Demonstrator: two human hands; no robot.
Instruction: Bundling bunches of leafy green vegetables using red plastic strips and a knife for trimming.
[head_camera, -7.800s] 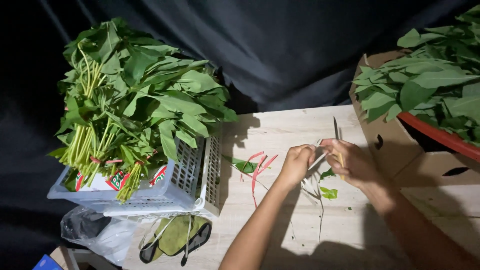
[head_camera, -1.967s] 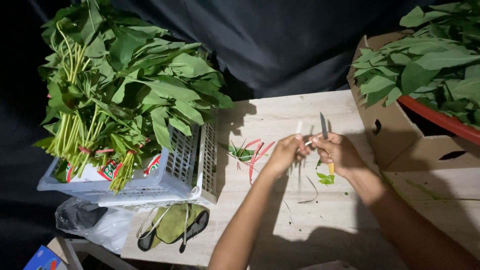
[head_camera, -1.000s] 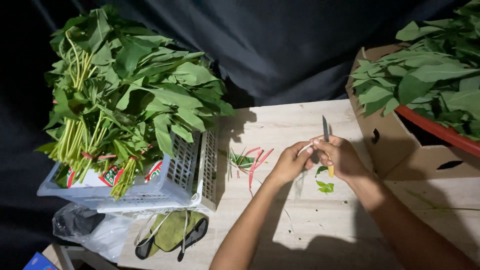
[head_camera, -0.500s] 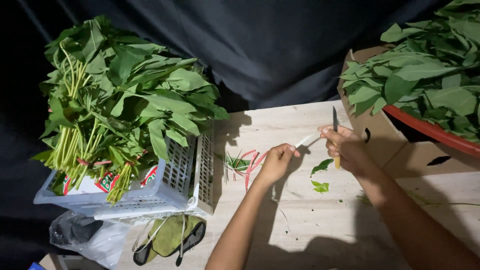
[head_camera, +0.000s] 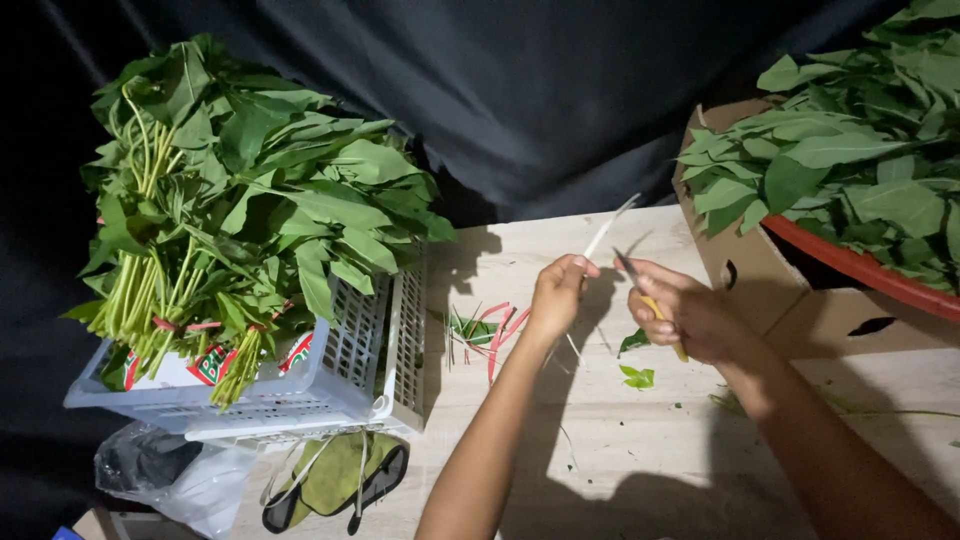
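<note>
The white plastic crate (head_camera: 340, 385) holds banded leafy bunches (head_camera: 230, 220). Just right of it, over the desk (head_camera: 640, 450), the left hand (head_camera: 556, 297) pinches a pale stem (head_camera: 610, 225); the right hand (head_camera: 690, 315) clamps a yellow-handled knife (head_camera: 655, 308).

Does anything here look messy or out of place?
Slightly: loose leaf scraps and red bands lie scattered on the wooden table, and the white crate of greens juts past the table's edge.
</note>
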